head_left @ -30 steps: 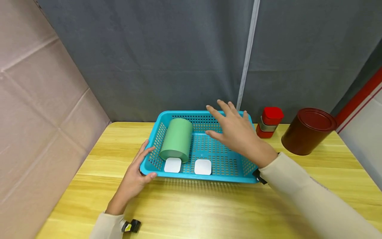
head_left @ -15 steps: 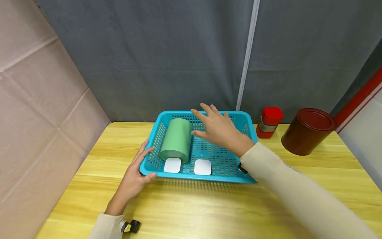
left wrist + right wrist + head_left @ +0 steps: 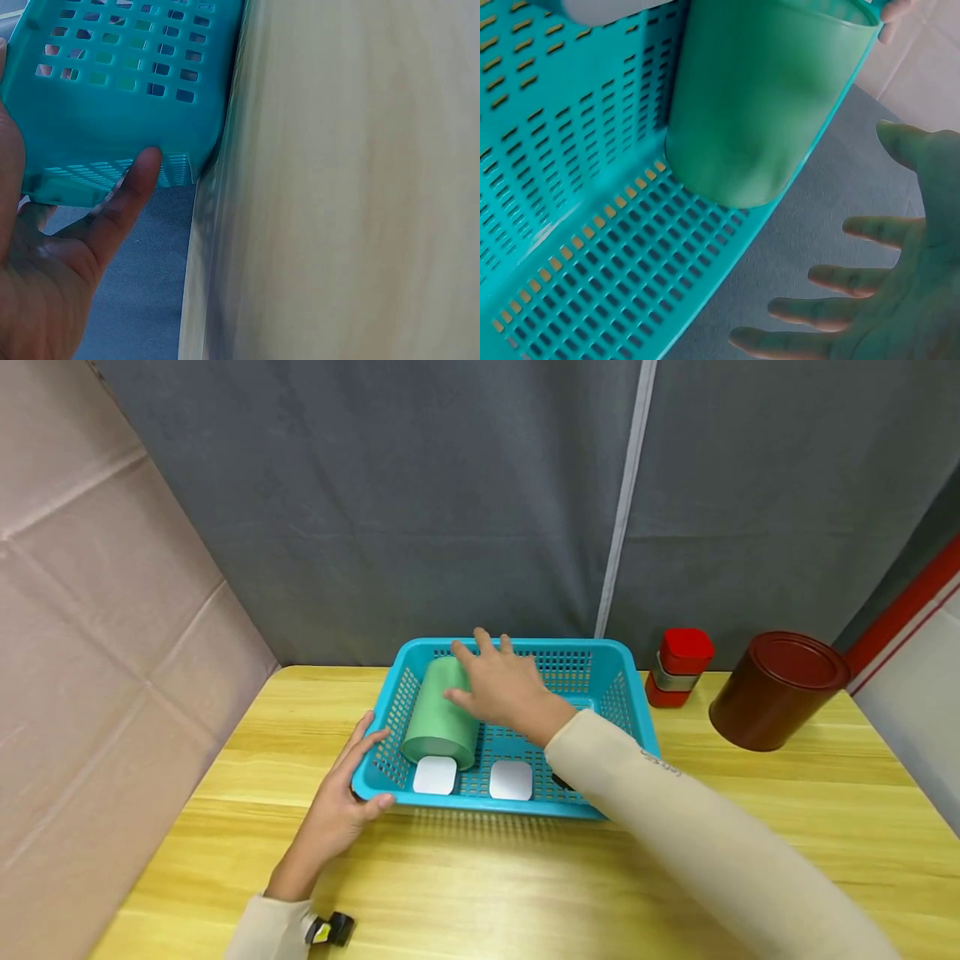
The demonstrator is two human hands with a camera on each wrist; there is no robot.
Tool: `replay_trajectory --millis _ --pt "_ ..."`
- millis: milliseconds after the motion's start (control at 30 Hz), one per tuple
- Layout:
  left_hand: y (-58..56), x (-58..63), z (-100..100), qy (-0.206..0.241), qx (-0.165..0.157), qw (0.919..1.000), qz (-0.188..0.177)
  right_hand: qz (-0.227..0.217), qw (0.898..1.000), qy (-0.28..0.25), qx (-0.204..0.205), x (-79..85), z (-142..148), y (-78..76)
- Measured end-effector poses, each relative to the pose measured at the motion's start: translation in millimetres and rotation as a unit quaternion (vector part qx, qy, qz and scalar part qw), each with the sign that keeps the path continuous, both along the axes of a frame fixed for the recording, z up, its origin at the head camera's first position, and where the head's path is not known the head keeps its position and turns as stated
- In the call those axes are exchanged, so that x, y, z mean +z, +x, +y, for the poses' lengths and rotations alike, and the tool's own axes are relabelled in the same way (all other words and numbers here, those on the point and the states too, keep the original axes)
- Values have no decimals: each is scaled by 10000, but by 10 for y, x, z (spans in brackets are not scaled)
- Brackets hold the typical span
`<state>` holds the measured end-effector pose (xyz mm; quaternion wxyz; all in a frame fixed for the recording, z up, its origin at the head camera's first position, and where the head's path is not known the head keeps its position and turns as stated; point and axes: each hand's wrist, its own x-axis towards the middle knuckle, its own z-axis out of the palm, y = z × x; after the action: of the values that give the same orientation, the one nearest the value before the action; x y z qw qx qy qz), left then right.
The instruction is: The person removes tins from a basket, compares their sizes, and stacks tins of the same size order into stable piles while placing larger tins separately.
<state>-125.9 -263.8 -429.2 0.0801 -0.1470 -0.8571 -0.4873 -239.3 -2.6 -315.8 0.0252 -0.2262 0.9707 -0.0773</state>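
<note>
Right hand [image 3: 501, 683] hung wide-fingered over green canister [image 3: 441, 718] inside left end of blue basket [image 3: 465, 802], likely needed squaring to its sides before closing; left hand [image 3: 337, 806], fingers extended, braced basket.

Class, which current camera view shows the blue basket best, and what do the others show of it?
The head view: most of the blue basket shows from above, though the right hand and sleeve cover part. The left wrist view shows one end close up; the right wrist view shows part of its inside, cropped.
</note>
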Motion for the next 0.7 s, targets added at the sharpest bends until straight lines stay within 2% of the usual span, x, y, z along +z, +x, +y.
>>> replay_trajectory --millis 433,700 --pt "-7 15 8 11 -28 10000 -70 -322 9992 223 33 -90 -400 28" --pt "-9 4 43 82 -35 9998 -161 -467 9984 144 -281 -160 -505 0"
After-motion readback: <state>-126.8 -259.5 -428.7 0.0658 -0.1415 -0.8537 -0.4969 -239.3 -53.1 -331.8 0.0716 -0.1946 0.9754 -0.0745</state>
